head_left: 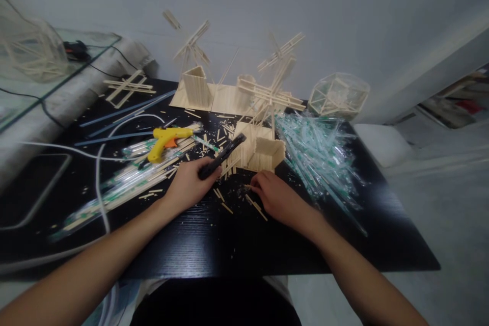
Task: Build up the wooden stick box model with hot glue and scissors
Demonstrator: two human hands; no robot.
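My left hand (191, 183) is wrapped around a long black hand tool (221, 157), whose far end points up and to the right; its exact kind is unclear. Just right of it, my right hand (277, 196) is low over the table with its fingers pinched. A short piece of wooden stick (248, 186) shows at those fingertips. Beyond both hands stands a small stick-built model (269, 150) with an open-topped box on a flat base. Loose cut stick pieces (256, 207) lie between and below the hands.
A yellow glue gun (168, 141) lies on wrapped sticks (130, 183) at the left, with a white cable (100, 178) trailing beside it. Clear and green wrappers (321, 147) cover the right. Windmill-like stick models (196, 89) stand at the back, near a clear-sided polyhedron (340, 94).
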